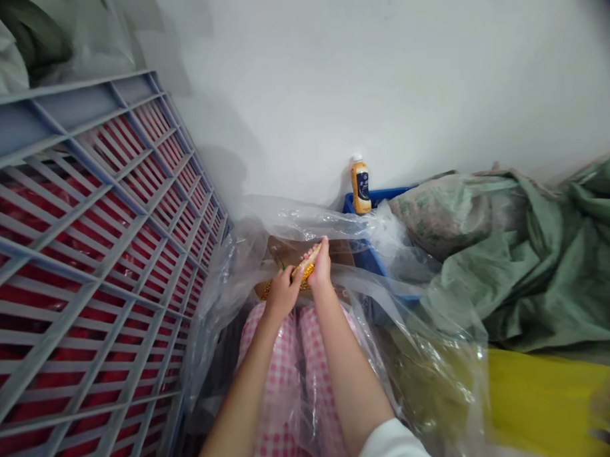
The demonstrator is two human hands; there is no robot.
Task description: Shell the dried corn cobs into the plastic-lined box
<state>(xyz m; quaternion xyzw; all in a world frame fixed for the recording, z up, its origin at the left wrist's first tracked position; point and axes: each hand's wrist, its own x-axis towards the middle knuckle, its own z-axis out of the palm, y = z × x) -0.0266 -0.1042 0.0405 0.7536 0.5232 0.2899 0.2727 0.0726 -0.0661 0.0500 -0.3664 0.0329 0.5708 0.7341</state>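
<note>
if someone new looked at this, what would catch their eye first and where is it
Probably the big slatted crate filling the left side, with red showing through its gaps. Next, near the centre, a yellow corn cob, pale along its upper side, in the left grip and right grip. Then the orange bottle upright against the white wall, at the blue bin.

Left grip (283, 293), right grip (320, 268) curled; arms (347, 360) outstretched.

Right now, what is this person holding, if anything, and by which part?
A partly shelled corn cob: the right hand grips its far end, and the left hand touches its near end; whether that one grips too is unclear.
</note>
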